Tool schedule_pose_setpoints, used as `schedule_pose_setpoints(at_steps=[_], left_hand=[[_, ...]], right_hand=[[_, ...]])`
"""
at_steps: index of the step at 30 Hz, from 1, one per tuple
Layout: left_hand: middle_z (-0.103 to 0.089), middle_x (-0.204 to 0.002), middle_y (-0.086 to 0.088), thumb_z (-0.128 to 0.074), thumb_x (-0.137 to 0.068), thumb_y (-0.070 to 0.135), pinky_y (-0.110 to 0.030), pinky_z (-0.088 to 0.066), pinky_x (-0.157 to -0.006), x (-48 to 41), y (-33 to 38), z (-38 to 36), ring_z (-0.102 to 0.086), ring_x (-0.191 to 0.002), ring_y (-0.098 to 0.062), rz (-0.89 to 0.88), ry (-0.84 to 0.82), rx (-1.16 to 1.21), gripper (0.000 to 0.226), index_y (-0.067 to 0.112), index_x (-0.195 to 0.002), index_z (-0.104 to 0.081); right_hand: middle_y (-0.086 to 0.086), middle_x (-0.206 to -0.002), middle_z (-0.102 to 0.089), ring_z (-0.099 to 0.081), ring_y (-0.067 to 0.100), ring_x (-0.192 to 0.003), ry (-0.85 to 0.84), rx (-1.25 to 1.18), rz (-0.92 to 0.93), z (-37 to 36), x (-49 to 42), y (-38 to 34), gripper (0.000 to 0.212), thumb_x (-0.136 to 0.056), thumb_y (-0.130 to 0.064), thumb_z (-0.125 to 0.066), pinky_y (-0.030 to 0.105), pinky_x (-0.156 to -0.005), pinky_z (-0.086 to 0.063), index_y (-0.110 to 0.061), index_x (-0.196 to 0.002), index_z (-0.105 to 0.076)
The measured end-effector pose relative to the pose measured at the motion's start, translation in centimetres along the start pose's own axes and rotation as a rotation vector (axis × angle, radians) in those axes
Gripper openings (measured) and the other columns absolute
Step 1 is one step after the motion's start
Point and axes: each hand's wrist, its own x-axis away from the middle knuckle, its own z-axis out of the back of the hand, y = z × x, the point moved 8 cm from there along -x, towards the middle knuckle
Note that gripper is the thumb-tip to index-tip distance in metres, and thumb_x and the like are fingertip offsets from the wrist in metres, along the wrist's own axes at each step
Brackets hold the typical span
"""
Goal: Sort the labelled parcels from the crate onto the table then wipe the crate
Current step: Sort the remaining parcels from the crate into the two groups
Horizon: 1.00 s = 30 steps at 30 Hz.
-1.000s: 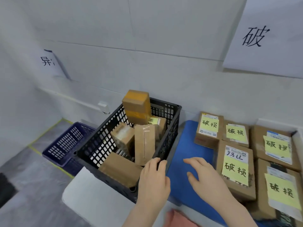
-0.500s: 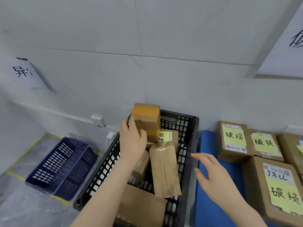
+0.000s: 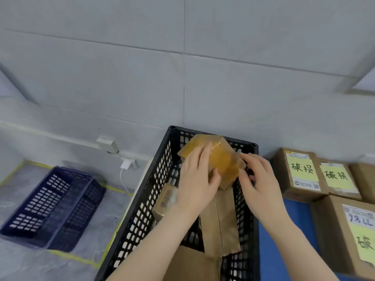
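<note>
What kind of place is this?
Probably a parcel sorting room. Labelled cardboard parcels sit on the blue table, a black crate holds more, and the left hand and right hand hold a taped parcel.

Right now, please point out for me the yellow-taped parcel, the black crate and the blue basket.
yellow-taped parcel (image 3: pixel 223 161), head view, its glossy taped face.
black crate (image 3: pixel 150 191), head view, its perforated left wall.
blue basket (image 3: pixel 40 199), head view, its perforated panel.

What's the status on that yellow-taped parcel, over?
Left hand and right hand both gripping the yellow-taped parcel. Held over the black crate, not yet on the table. Brown parcels underneath. Nothing blocking.
</note>
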Motion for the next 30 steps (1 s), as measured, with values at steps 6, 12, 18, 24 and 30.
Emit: schedule_pose_setpoints(at_steps=[6,12,18,24,30], left_hand=[[-0.028,-0.154,0.007,-0.055,-0.09,0.018,-0.037,-0.024,-0.119,1.0,1.7,0.7,-0.017,-0.147,-0.013,-0.147,0.057,0.089,0.062,0.021,-0.148,-0.034],[-0.056,-0.123,0.015,-0.042,-0.1,0.019,-0.03,-0.043,-0.103,1.7,-2.8,3.4,-0.05,-0.118,0.002,0.368,0.218,0.666,0.029,0.033,-0.121,-0.056],[-0.05,-0.122,0.023,-0.028,-0.104,0.039,-0.033,-0.036,-0.109,0.3,-7.8,3.1,-0.044,-0.121,0.005,0.544,0.029,0.623,0.033,0.045,-0.123,-0.054],[-0.05,-0.132,0.008,-0.036,-0.102,0.017,-0.026,-0.035,-0.108,-1.7,-8.3,2.2,-0.044,-0.126,-0.006,0.453,-0.124,0.445,0.034,0.024,-0.124,-0.061],[-0.05,-0.127,0.015,-0.042,-0.1,0.016,0.002,-0.031,-0.089,-0.8,-7.0,3.0,-0.045,-0.118,0.004,0.305,-0.094,0.355,0.033,0.025,-0.123,-0.063]], right_hand=[[-0.013,-0.129,-0.052,-0.048,-0.005,-0.113,-0.142,-0.076,0.006,-2.8,-6.4,-3.4,0.031,-0.101,-0.034,-0.043,0.014,-0.092,-0.038,-0.033,-0.13,-0.055],[-0.025,-0.111,-0.06,-0.052,-0.011,-0.104,-0.322,-0.036,0.075,-4.0,-5.8,-5.2,0.024,-0.099,-0.035,-0.046,0.011,-0.082,-0.041,-0.038,-0.119,-0.059],[-0.019,-0.108,-0.064,-0.051,-0.002,-0.11,-0.291,0.173,0.463,-7.4,-1.2,-7.4,0.02,-0.089,-0.02,-0.056,0.033,-0.107,-0.035,-0.029,-0.096,-0.072],[-0.017,-0.109,-0.063,-0.053,0.001,-0.111,-0.274,0.05,0.471,-7.4,-1.3,-7.4,0.024,-0.088,-0.013,-0.056,0.029,-0.106,-0.036,-0.026,-0.1,-0.071],[-0.009,-0.147,-0.03,-0.036,0.008,-0.126,-0.251,-0.025,-0.102,-7.8,-5.7,-2.6,0.04,-0.094,-0.022,-0.052,0.019,-0.095,-0.039,-0.025,-0.133,-0.054]])
